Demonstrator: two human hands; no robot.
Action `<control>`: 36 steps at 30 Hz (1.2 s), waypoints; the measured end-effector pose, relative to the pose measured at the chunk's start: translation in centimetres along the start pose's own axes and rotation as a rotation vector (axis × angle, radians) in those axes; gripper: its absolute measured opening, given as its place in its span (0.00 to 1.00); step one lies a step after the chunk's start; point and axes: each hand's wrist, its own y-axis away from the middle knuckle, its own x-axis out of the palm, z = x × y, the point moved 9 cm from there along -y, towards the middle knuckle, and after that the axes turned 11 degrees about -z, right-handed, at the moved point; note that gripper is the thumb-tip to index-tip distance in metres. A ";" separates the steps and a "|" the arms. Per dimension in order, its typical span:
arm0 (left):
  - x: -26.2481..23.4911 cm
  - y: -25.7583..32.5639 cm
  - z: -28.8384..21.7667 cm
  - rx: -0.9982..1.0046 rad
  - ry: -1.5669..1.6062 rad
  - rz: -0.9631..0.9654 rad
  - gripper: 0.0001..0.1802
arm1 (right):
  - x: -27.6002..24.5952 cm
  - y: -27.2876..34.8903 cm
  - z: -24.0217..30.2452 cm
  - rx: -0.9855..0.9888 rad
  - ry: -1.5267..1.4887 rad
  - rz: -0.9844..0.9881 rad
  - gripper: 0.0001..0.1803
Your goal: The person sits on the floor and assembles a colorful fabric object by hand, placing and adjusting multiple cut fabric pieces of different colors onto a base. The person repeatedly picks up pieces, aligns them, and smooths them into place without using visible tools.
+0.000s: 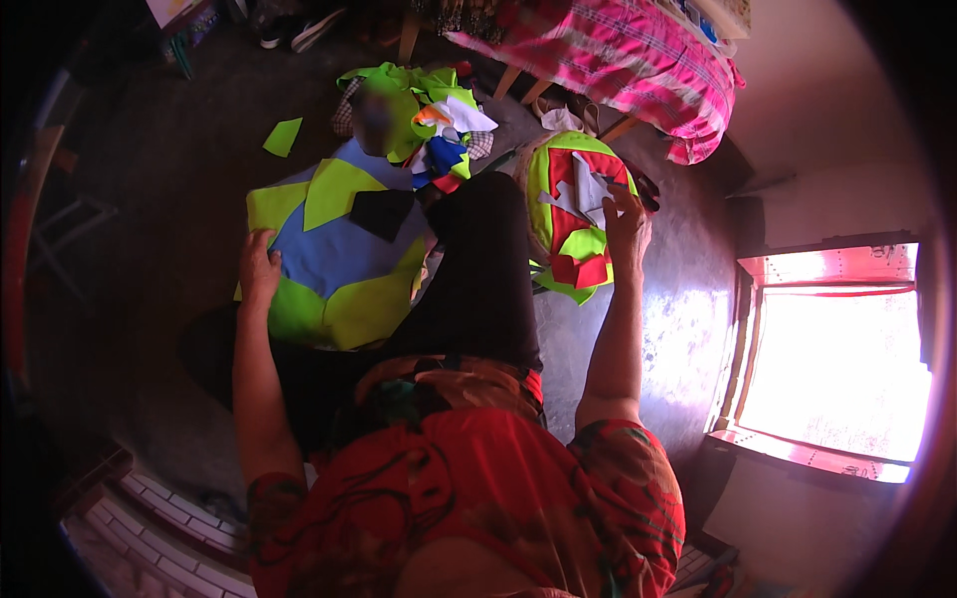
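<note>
A blue cloth (pixel 339 249) with lime-green pieces around its border lies spread over my bent leg. On top of it are a loose lime piece (pixel 341 192) and a black piece (pixel 383 213). My left hand (pixel 261 267) rests on the cloth's left edge, fingers stretched out and thumb apart. To the right, a rounded lime-and-red container (pixel 540 184) holds fabric scraps. My right hand (pixel 628 224) reaches over its right side, fingers pinched at a pale grey fabric piece (pixel 590 187). Red scraps (pixel 580 271) lie at its near end.
Beyond the cloth is a heap of mixed fabric scraps (pixel 419 110); one lime scrap (pixel 283 137) lies apart on the floor. A pink checked cloth (pixel 628 60) drapes over wooden-legged furniture at the back. Shoes (pixel 317 30) lie far left. A bright window (pixel 837 369) is at right.
</note>
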 end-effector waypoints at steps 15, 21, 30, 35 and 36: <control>-0.1 0.1 0.0 0.025 -0.013 -0.031 0.21 | 4.5 0.3 -4.6 -0.027 0.087 0.205 0.13; 0.2 0.3 0.4 0.027 -0.020 -0.023 0.21 | -0.2 -2.0 -5.4 0.092 -0.015 -0.121 0.11; 0.4 0.2 0.6 0.010 -0.033 -0.036 0.21 | -4.8 -5.1 -0.6 0.179 -0.424 -0.283 0.10; -0.2 0.1 0.0 0.046 -0.070 -0.059 0.22 | -3.5 -4.7 5.5 0.140 -0.853 -0.115 0.10; -0.3 0.2 0.0 0.052 -0.067 -0.070 0.22 | -2.9 -4.2 7.5 0.123 -0.903 -0.065 0.10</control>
